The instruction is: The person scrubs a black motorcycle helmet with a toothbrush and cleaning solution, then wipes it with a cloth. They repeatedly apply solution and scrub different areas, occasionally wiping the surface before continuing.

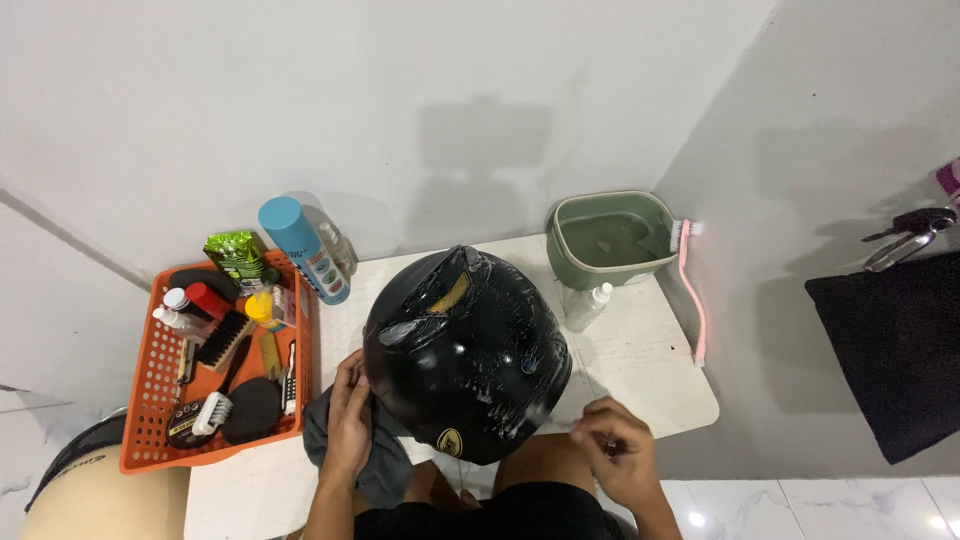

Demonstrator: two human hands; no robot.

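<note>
Black glossy helmet (pixel 468 352) rests on the white table (pixel 640 345), streaked with foam. Left hand (pixel 349 420) presses a grey cloth (pixel 375 465) to its lower left side, fingers closed on the fabric. Right hand (pixel 615 448) hangs near the table's front edge, fingers pinched together; contents indiscernible. Farther back: orange basket (pixel 150 400) of brushes, blue spray can (pixel 304 248), green tub (pixel 608 240), pink toothbrush (pixel 692 290).

The left hand (pixel 350 425) is raised at near left, fingers curled and pressed flat. The right hand (pixel 617 455) hovers near right, fingertips pinched together.
</note>
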